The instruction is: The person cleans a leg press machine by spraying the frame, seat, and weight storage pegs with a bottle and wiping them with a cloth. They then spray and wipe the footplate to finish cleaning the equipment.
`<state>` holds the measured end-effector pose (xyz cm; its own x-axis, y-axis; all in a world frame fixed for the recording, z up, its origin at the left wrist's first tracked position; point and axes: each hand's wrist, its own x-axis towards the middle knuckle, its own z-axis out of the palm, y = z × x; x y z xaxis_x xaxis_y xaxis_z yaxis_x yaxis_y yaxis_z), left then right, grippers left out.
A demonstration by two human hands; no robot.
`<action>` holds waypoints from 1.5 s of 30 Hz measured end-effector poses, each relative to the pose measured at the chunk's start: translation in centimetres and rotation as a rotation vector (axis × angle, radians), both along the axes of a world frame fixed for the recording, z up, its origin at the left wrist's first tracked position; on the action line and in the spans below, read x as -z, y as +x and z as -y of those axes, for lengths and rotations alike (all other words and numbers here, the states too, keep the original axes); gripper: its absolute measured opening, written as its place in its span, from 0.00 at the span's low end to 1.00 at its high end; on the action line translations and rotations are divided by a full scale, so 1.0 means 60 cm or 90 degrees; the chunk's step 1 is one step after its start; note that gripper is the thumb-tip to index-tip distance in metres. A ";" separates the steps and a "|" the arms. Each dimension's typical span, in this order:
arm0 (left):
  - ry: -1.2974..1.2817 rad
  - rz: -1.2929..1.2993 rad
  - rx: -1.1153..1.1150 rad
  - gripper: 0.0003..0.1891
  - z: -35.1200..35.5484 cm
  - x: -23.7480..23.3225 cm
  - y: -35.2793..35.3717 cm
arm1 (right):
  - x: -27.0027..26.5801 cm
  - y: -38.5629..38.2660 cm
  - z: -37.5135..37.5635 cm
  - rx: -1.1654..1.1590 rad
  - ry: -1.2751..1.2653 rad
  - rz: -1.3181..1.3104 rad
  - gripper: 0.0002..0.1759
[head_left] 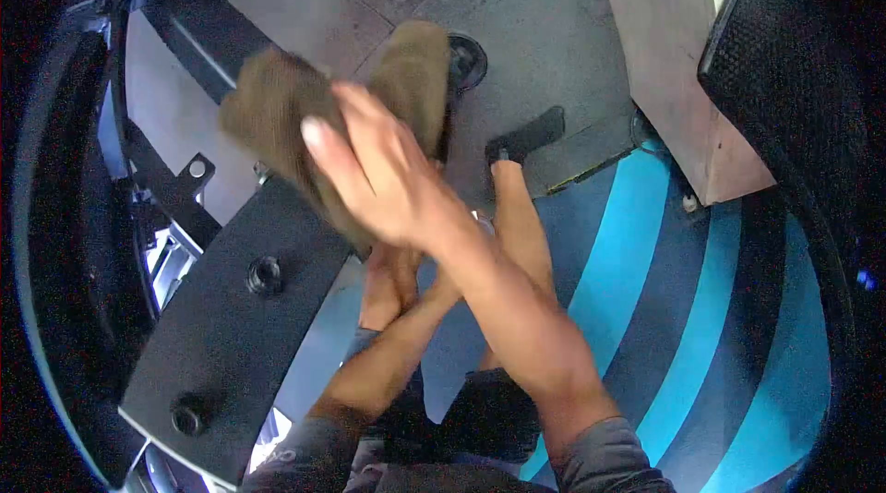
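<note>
Spanning brown cloth, the right hand lies outstretched; uneven pressure could make the cloth slide. Obscured, the left hand's grip cannot be told.

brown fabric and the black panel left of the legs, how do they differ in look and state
The brown fabric is brown and soft-looking, while the black panel is black and looks flat and stiff. The fabric appears plain, whereas the panel carries two round black fittings. The right hand is over the fabric; no hand is on the panel. Both sit mostly left of the view's middle.
</note>
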<state>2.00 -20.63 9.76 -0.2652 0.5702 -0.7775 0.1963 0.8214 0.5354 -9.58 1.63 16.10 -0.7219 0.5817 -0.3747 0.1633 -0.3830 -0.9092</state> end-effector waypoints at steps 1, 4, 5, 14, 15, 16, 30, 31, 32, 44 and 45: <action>-0.006 0.000 0.014 0.21 0.003 0.009 0.006 | 0.045 -0.019 -0.001 0.023 0.033 0.010 0.31; -0.008 -0.008 0.030 0.22 0.003 0.034 0.027 | 0.083 0.016 0.013 0.056 0.129 -0.054 0.29; -0.010 -0.005 0.029 0.22 0.004 0.038 0.035 | 0.065 0.064 0.026 0.046 0.144 -0.001 0.27; -0.023 -0.001 0.001 0.23 0.016 0.041 0.051 | 0.238 0.091 0.142 0.305 -0.158 0.201 0.25; -0.024 0.003 0.000 0.23 0.023 0.042 0.049 | 0.278 0.075 0.106 0.294 -0.221 0.100 0.26; -0.026 0.007 -0.002 0.23 0.025 0.041 0.047 | 0.293 0.058 0.053 0.321 -0.630 -0.140 0.26; 0.053 -0.040 -0.079 0.20 -0.075 0.048 0.027 | 0.218 0.126 -0.159 0.218 -0.295 0.183 0.32; 0.082 -0.094 -0.053 0.20 -0.075 0.051 0.033 | 0.248 0.096 -0.174 0.056 -0.181 0.202 0.32; 0.111 -0.149 -0.027 0.20 -0.074 0.053 0.039 | 0.275 0.058 -0.179 -0.095 -0.181 0.177 0.33; 0.085 -0.018 -0.009 0.22 -0.054 0.064 0.036 | 0.617 -0.033 -0.052 -0.655 0.376 0.389 0.27; 0.088 -0.020 0.011 0.25 -0.059 0.069 0.032 | 0.624 -0.040 -0.050 -0.619 0.326 0.434 0.24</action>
